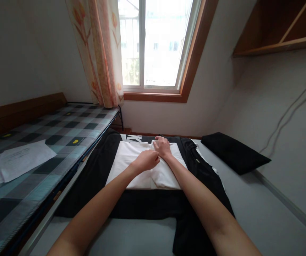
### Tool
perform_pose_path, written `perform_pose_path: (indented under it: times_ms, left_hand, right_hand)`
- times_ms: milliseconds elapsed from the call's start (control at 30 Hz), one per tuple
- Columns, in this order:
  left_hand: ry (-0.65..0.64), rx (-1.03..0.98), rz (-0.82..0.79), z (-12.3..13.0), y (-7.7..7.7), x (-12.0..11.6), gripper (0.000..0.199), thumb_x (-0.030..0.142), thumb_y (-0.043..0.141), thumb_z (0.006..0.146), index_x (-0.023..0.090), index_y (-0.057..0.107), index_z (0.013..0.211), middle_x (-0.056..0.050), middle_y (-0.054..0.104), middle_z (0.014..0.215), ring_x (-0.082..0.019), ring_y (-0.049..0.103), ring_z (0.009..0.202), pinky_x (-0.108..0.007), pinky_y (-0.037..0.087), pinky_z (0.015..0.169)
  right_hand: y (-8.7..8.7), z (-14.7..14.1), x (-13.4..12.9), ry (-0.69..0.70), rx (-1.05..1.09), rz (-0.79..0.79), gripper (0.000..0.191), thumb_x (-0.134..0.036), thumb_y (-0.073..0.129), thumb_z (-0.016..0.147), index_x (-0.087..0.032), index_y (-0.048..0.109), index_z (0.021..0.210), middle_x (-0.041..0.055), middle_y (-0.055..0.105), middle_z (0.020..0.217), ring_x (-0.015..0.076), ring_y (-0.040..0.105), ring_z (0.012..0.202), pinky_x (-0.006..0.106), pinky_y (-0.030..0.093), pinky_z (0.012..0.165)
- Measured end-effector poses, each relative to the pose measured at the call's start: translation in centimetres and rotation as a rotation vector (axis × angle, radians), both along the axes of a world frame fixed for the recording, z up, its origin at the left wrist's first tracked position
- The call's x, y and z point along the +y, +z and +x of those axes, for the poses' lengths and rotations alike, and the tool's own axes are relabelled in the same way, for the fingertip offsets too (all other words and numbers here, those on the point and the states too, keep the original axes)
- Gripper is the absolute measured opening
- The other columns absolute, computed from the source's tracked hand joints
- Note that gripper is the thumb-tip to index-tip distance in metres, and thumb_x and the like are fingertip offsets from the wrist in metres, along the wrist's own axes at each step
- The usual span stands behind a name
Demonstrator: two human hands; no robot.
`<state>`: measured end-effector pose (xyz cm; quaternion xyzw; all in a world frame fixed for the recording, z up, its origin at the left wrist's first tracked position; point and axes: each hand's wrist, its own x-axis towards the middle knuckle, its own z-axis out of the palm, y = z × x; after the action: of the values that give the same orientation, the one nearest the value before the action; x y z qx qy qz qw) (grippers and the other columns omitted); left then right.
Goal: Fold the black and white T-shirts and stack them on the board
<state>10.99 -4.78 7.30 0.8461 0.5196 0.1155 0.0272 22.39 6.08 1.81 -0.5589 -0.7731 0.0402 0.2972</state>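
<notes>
Pale surface (131,234) extends below the hands and to their right. Checked mattress (49,133) lies left of both hands; window (162,46) is well beyond them, orange-flowered curtain (102,53) beyond and to the left. Black garment (147,204) is spread out beneath and around the hands. White cloth (139,181) lies folded flat on the garment, directly under both hands. Black folded item (234,153) is to their right, near the wall; papers (26,160) are well left, on the mattress. Left hand (146,160): fingers curled in, over the cloth's middle; grip on fabric cannot be determined. Right hand (162,145): fingers partly bent, at the cloth's far edge, just beyond the left; grip likewise unclear.
</notes>
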Motion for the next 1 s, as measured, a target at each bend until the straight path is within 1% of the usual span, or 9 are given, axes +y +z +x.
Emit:
perform_pose_path:
  times_ms: [100,167,233,333,400,600,733,867,1000]
  left_hand:
    - [-0.011,-0.021,0.14,1.0,-0.7,-0.1,0.029,0.022,0.039,0.093,0.015,0.065,0.084,-0.012,0.066,0.092,-0.021,0.064,0.086,-0.033,0.05,0.078]
    - [-0.069,-0.043,0.17,1.6,-1.3,-0.4,0.03,0.022,0.037,0.094,0.015,0.066,0.089,-0.011,0.065,0.097,-0.022,0.063,0.092,-0.035,0.049,0.084]
    - [-0.174,-0.081,0.174,2.3,-1.9,-1.0,0.03,0.029,0.039,0.096,0.017,0.066,0.101,-0.011,0.064,0.111,-0.023,0.06,0.105,-0.038,0.045,0.095]
    - [-0.33,-0.101,0.153,3.2,-3.1,-2.0,0.047,0.051,0.041,0.094,0.02,0.055,0.127,-0.012,0.051,0.138,-0.027,0.044,0.13,-0.045,0.032,0.11]
    - [-0.374,-0.081,0.124,3.5,-3.9,-2.6,0.06,0.059,0.038,0.092,0.021,0.046,0.137,-0.013,0.043,0.146,-0.03,0.033,0.138,-0.049,0.023,0.113]
    - [-0.376,-0.037,0.09,3.5,-4.6,-2.7,0.067,0.063,0.035,0.091,0.022,0.04,0.143,-0.013,0.038,0.15,-0.031,0.029,0.141,-0.05,0.017,0.115]
    - [-0.38,-0.008,0.113,3.4,-4.4,-2.6,0.065,0.063,0.034,0.092,0.023,0.041,0.142,-0.013,0.039,0.15,-0.03,0.031,0.14,-0.049,0.019,0.115]
    - [-0.412,0.021,0.156,3.4,-3.9,-2.5,0.06,0.059,0.034,0.093,0.021,0.046,0.138,-0.014,0.045,0.145,-0.029,0.04,0.134,-0.046,0.026,0.112]
    - [-0.431,-0.015,0.136,3.1,-2.6,-2.2,0.051,0.055,0.036,0.095,0.023,0.054,0.129,-0.011,0.053,0.138,-0.026,0.05,0.125,-0.041,0.035,0.105]
  right_hand:
    - [0.6,1.3,0.0,0.053,0.194,0.071,0.028,-0.028,0.044,0.09,-0.016,0.056,0.112,0.0112,0.064,0.106,0.0235,0.055,0.099,0.036,0.038,0.091]
    - [1.3,2.8,-0.2,0.048,0.2,0.124,0.028,-0.028,0.046,0.089,-0.017,0.057,0.113,0.0112,0.063,0.107,0.0244,0.055,0.101,0.036,0.038,0.09]
    - [2.1,4.9,-0.7,-0.006,0.128,0.124,0.029,-0.029,0.048,0.088,-0.019,0.057,0.114,0.0107,0.064,0.107,0.0256,0.056,0.101,0.036,0.039,0.088]
    - [3.0,8.0,-1.5,-0.127,0.003,-0.05,0.027,-0.032,0.045,0.091,-0.019,0.06,0.108,0.0106,0.067,0.102,0.0246,0.06,0.094,0.034,0.041,0.081]
    - [3.3,9.6,-2.1,-0.172,-0.078,-0.208,0.029,-0.037,0.042,0.093,-0.019,0.063,0.099,0.0122,0.068,0.098,0.0249,0.063,0.092,0.032,0.042,0.078]
    - [2.9,11.4,-3.0,-0.236,-0.173,-0.475,0.046,-0.054,0.043,0.09,-0.015,0.068,0.089,0.0178,0.07,0.091,0.029,0.066,0.091,0.032,0.045,0.073]
    - [3.2,11.3,-3.3,-0.175,-0.135,-0.574,0.042,-0.054,0.055,0.083,-0.014,0.067,0.08,0.0137,0.068,0.074,0.0266,0.066,0.081,0.029,0.044,0.066]
    - [3.8,11.3,-3.7,-0.118,0.088,-0.551,0.031,-0.045,0.065,0.079,-0.015,0.063,0.079,0.0073,0.066,0.076,0.0186,0.061,0.071,0.024,0.042,0.058]
    - [3.5,11.9,-4.1,-0.037,0.513,-0.769,0.032,-0.048,0.063,0.082,-0.016,0.059,0.08,0.0003,0.059,0.065,0.0108,0.052,0.055,0.02,0.04,0.047]
